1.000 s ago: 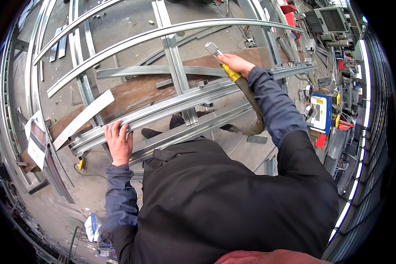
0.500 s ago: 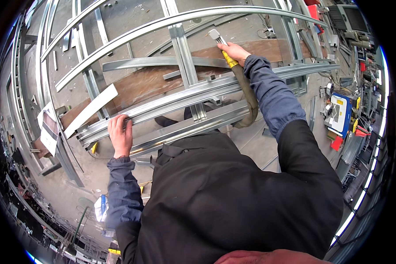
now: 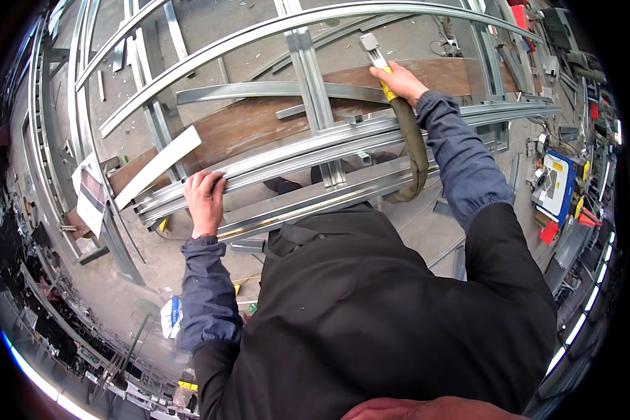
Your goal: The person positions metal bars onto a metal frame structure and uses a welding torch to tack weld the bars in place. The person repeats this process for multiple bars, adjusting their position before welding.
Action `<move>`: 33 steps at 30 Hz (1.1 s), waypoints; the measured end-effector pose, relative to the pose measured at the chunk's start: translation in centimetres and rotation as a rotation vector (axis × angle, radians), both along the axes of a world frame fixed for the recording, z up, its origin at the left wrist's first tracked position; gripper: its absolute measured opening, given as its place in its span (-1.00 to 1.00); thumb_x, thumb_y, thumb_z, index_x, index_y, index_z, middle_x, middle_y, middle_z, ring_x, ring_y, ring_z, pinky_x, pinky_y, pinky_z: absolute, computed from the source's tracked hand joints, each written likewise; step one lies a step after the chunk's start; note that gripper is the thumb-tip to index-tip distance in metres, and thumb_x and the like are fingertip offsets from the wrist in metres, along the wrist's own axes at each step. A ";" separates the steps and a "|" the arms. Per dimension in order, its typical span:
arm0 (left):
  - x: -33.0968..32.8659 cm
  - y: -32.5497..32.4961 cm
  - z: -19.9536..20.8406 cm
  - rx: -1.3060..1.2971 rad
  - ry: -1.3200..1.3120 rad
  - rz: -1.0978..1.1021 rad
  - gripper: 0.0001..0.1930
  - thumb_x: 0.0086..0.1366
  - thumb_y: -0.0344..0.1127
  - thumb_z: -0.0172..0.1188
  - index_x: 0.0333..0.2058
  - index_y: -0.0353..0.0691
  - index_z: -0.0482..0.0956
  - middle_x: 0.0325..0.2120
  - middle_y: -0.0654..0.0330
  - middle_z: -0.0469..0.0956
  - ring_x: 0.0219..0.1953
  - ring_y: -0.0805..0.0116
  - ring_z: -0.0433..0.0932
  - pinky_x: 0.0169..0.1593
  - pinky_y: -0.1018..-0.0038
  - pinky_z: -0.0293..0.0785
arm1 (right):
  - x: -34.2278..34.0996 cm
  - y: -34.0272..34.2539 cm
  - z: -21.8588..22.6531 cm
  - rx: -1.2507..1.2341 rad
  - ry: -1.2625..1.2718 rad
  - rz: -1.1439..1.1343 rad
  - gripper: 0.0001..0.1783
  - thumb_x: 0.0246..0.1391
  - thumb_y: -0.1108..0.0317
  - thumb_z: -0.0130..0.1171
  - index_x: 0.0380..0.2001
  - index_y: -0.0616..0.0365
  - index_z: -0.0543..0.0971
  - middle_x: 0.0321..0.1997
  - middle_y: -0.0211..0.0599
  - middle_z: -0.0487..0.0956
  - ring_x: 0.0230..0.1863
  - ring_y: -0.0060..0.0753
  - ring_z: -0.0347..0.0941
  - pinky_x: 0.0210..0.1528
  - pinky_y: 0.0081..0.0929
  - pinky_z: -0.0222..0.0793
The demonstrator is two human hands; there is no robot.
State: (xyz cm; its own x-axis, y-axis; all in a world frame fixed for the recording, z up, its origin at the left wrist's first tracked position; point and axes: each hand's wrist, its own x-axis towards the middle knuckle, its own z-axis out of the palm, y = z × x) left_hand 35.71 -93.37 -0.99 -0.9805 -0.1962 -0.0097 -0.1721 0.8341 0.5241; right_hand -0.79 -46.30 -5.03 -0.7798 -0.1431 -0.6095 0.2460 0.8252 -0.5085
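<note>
My left hand point(image 3: 205, 203) is closed over a long galvanized steel profile point(image 3: 259, 166) near its left end, fingers curled across the top. On the right, my right hand point(image 3: 402, 82) grips a hand-held tool point(image 3: 376, 54) with a yellow handle and a grey block-shaped head. The tool's head points away from me, above the brown board, and touches no rail that I can see. A thick olive sleeved hose point(image 3: 414, 140) runs back from the handle, over the profile and down toward my body. An upright steel stud point(image 3: 313, 91) crosses the frame between my hands.
A curved steel rail point(image 3: 245, 43) spans the far side. Beneath the frame lies a brown board point(image 3: 245, 136), with a white strip point(image 3: 159, 166) and a printed sheet point(image 3: 91, 196) at left. A blue-and-white machine point(image 3: 557, 183) stands at right.
The whole view has shifted, so the scene lies further right and slightly higher. My right hand has carried the tool slightly away and rightward. My left hand keeps its place on the profile.
</note>
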 end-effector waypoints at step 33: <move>2.0 -1.3 -0.1 -0.076 0.062 -0.144 -0.34 0.01 -0.19 0.64 0.15 0.00 0.70 0.04 0.25 0.62 0.14 0.09 0.53 0.26 0.11 0.39 | 0.8 0.9 -0.2 0.022 0.112 0.014 -0.38 0.41 -0.14 0.27 0.29 0.09 0.60 0.01 -0.14 0.73 -0.03 -0.17 0.67 0.07 -0.23 0.52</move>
State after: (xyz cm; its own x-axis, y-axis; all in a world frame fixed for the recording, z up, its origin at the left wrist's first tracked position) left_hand 37.73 -94.62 -1.07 -0.9968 -0.0515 0.0611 -0.0173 0.8856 0.4642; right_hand 0.01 -45.41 -5.21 -0.8414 -0.1422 -0.5213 0.1768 0.8391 -0.5144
